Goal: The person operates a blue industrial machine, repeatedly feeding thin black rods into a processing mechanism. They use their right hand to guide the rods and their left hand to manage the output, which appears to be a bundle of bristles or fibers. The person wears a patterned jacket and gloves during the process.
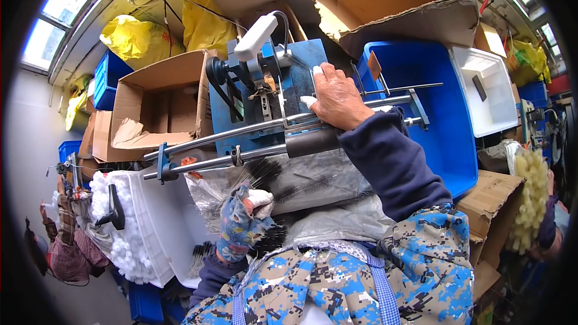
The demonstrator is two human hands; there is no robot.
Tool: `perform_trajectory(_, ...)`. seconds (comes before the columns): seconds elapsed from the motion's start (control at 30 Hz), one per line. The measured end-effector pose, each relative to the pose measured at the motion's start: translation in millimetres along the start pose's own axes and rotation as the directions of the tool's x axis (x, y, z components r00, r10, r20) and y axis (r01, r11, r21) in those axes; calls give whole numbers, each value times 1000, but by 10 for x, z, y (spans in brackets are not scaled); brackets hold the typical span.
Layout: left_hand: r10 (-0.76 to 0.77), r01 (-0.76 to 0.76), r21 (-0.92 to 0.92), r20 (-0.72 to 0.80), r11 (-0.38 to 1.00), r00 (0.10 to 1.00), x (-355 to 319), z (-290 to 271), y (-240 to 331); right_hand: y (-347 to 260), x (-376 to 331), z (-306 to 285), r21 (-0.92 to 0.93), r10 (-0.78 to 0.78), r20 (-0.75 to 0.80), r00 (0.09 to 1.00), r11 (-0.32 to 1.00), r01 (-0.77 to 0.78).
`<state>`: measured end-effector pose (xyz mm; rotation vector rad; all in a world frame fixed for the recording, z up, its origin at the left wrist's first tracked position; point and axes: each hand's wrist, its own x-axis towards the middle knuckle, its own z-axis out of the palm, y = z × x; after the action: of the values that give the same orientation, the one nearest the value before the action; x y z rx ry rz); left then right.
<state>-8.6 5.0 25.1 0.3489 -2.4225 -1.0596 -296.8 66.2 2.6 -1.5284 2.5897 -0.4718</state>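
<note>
My right hand (340, 97), with white covers on the thumb and a fingertip, is curled over part of a blue bench machine (301, 60). The part under the palm is hidden. Two parallel metal rails (223, 139) run across the machine's front, with a dark sleeve (313, 142) just below my wrist. Lower left, my left hand (256, 201) is closed, its fingers covered in white under a frayed patterned sleeve. Dark loose bristles (265, 171) fan out beside it over a grey plastic sheet (331, 189) on my lap. Whatever its fingers pinch is too small to make out.
An open cardboard box (159, 105) stands left of the machine, a deep blue bin (442, 156) right. A white bin (159, 222) with white tufts sits lower left. A larger carton (397, 18) is behind. Other people work at both far sides.
</note>
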Motion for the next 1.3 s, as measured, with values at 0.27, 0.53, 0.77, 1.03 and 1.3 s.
perform_trajectory(0.27,-218,215,196,-6,957,976,-71,-175,-78,-205,507,62,-60,88,98,991,995,-83)
perform_trajectory(0.53,-214,200,237,33,951,976,-104,-181,-118,-182,472,258,-136,-83,-51,995,988,75)
perform_trajectory(0.77,-156,130,288,69,949,985,-283,-144,-309,-191,413,213,-213,-131,-151,980,972,97)
perform_trajectory(1.03,-18,4,266,48,964,999,-262,-83,-325,-172,411,203,-141,-172,-150,974,978,151)
perform_trajectory(1.3,-80,43,279,120,959,990,-271,-85,-326,-180,407,209,-157,-139,-139,980,981,117)
